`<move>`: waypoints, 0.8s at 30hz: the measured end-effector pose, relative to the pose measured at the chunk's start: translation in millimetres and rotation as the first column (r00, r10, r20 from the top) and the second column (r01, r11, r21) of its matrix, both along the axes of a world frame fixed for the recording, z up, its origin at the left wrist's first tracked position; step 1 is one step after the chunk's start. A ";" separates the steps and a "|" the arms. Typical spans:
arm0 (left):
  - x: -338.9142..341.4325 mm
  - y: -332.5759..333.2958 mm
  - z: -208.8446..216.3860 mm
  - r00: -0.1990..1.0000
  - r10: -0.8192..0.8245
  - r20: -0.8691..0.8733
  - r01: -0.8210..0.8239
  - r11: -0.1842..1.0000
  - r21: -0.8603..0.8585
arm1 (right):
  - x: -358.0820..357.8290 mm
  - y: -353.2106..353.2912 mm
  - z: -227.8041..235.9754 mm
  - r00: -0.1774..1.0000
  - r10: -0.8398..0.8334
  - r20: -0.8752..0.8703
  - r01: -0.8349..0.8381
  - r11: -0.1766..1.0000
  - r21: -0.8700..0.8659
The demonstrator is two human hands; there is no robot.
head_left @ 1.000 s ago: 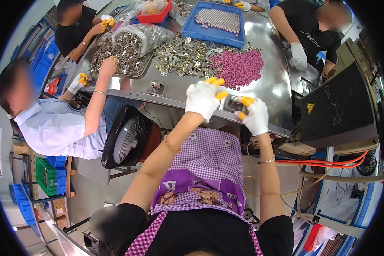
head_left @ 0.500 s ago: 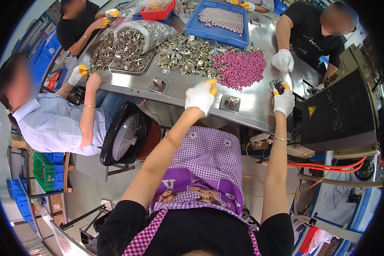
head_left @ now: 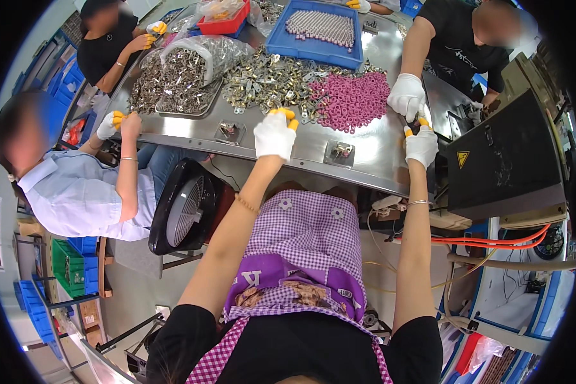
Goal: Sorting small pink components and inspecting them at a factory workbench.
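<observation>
My left hand, in a white glove with yellow fingertips, is over the near edge of a heap of small metal terminal pieces. Its fingers are curled together; whatever they hold is too small to make out. My right hand, gloved alike, reaches to the right end of the steel table. Thumb and fingers close around a small dark metal part. A co-worker's white-gloved hand comes down against that same part from the far side. Pink rings lie heaped between my hands.
Small metal fixtures stand along the near table edge. Beyond the heaps is a blue tray with rows of parts; a bag of metal pieces lies left. A dark machine box stands at right, a black fan below the table's left.
My left hand has moved left, toward the metal pieces. The co-worker's gloved hand has come down to the part at my right hand. The view has shifted slightly.
</observation>
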State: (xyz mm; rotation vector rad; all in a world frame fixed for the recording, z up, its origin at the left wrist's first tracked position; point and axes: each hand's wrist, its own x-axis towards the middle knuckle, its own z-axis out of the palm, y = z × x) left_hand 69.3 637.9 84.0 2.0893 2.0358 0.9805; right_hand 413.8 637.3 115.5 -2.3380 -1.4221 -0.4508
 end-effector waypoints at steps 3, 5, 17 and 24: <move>1.6 -24.7 -7.8 0.967 -0.064 0.247 0.067 0.998 -0.004 | -9.0 -2.0 2.4 0.994 -0.071 0.087 0.077 0.995 -0.071; 4.8 -35.2 -11.8 0.936 -0.087 0.340 0.072 0.996 0.055 | -25.7 -10.0 -5.3 0.998 0.068 0.010 -0.068 0.997 0.046; 18.7 -43.1 -19.2 0.995 -0.090 0.037 0.077 0.959 0.272 | -111.6 -14.9 9.3 0.855 0.289 -0.431 -0.410 0.885 -0.220; 15.1 -44.6 -20.1 0.993 -0.104 0.059 0.087 0.967 0.241 | -115.3 -46.5 3.1 0.811 0.448 -0.376 -0.463 0.884 0.056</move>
